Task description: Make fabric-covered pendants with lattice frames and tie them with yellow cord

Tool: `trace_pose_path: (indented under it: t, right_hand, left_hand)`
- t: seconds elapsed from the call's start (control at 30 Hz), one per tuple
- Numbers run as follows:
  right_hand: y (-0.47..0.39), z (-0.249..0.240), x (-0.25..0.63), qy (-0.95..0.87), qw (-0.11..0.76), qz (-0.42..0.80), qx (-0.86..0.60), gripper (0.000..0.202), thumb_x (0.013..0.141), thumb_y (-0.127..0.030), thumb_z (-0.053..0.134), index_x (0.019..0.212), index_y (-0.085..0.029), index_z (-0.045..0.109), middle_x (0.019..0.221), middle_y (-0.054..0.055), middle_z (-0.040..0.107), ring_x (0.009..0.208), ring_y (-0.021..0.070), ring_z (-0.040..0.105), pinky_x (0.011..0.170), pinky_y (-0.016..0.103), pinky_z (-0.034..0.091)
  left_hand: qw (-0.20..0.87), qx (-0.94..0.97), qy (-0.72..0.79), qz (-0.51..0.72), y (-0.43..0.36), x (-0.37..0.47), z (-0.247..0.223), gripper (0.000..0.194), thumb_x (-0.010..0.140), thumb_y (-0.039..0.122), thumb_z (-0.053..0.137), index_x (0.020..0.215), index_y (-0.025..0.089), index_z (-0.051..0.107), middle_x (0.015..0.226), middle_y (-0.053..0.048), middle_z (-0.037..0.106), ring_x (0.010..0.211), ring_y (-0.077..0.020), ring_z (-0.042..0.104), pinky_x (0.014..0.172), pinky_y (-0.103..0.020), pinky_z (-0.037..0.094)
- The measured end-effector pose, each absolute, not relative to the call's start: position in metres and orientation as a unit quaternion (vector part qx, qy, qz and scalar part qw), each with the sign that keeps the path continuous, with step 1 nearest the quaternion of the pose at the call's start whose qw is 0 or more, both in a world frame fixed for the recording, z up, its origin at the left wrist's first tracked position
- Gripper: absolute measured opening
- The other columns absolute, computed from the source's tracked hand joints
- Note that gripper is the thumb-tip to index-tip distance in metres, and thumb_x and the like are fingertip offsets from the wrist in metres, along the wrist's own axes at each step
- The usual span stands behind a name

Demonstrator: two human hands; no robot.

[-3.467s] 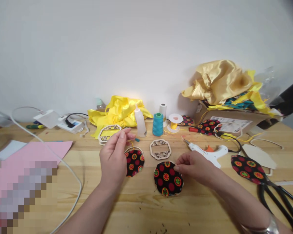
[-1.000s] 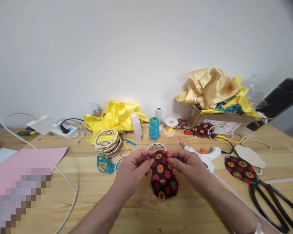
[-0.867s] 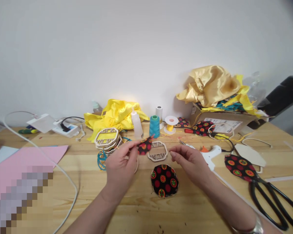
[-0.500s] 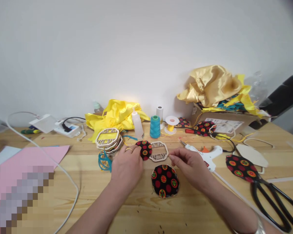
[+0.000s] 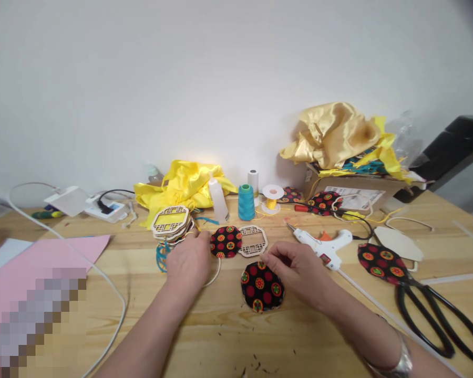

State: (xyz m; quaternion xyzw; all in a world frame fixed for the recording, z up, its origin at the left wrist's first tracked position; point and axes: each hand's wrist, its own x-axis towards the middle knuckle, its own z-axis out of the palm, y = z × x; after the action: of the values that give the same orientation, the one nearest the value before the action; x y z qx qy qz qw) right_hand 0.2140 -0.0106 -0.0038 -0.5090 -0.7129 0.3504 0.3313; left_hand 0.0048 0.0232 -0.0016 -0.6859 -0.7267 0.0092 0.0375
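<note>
Black cotton printed with red and yellow flowers covers the round fabric disc [image 5: 261, 286] lying flat near the middle of the wooden counter [image 5: 205, 341], toward its front edge. A smaller disc of the same floral cloth [image 5: 226, 241] sits just behind it, touching the pale laser-cut wooden lattice frame [image 5: 253, 241].

Risk, as I judge it: the white hot glue gun [image 5: 323, 245] lies close beside the right wrist, so a careless sweep could meet its nozzle, and loose yellow thread nearby could snag.

Right hand [image 5: 295, 270]: fingers curled, tips pinched at the larger disc's back rim. Left hand [image 5: 189, 260]: loosely curled, fingertips at the smaller disc's left edge; whether it grips is unclear.
</note>
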Motion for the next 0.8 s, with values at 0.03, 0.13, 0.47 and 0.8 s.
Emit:
trace_pose_path:
  t: [0.03, 0.13, 0.47, 0.8]
  right_hand:
    - [-0.011, -0.004, 0.214, -0.715, 0.331, 0.351, -0.507, 0.031, 0.085, -0.037, 0.048, 0.061, -0.018, 0.053, 0.055, -0.002, 0.049, 0.053, 0.0111, 0.041, 0.050, 0.024, 0.030]
    - [-0.012, -0.003, 0.213, -0.718, 0.328, 0.349, -0.505, 0.031, 0.085, -0.037, 0.048, 0.062, -0.018, 0.054, 0.056, -0.001, 0.052, 0.054, 0.0113, 0.042, 0.050, 0.024, 0.031]
    - [-0.013, -0.003, 0.213, -0.726, 0.321, 0.331, -0.510, 0.032, 0.085, -0.037, 0.047, 0.061, -0.018, 0.055, 0.055, -0.002, 0.052, 0.053, 0.0109, 0.043, 0.049, 0.024, 0.031]
    - [-0.012, -0.002, 0.212, -0.726, 0.312, 0.342, -0.508, 0.030, 0.086, -0.037, 0.047, 0.063, -0.019, 0.056, 0.057, -0.001, 0.055, 0.054, 0.0121, 0.045, 0.050, 0.025, 0.032]
  left_hand:
    - [0.040, -0.685, -0.727, 0.007, 0.023, 0.006, -0.003, 0.029, 0.083, 0.024, 0.036, 0.094, 0.021, 0.063, 0.100, -0.013, 0.064, 0.075, -0.0291, 0.066, 0.056, -0.034, 0.045]
    - [0.046, -0.683, -0.729, 0.008, 0.023, 0.008, -0.005, 0.031, 0.083, 0.023, 0.034, 0.091, 0.018, 0.064, 0.097, -0.015, 0.065, 0.076, -0.0310, 0.065, 0.057, -0.037, 0.046]
    - [0.031, -0.644, -0.764, 0.023, 0.025, 0.004, 0.007, 0.041, 0.087, 0.030, 0.028, 0.084, 0.019, 0.067, 0.083, -0.016, 0.071, 0.076, -0.0321, 0.066, 0.056, -0.036, 0.045]
    - [0.015, -0.646, -0.763, 0.009, 0.026, 0.005, 0.002, 0.037, 0.082, 0.023, 0.033, 0.076, 0.014, 0.069, 0.079, -0.019, 0.071, 0.075, -0.0336, 0.066, 0.058, -0.037, 0.044]
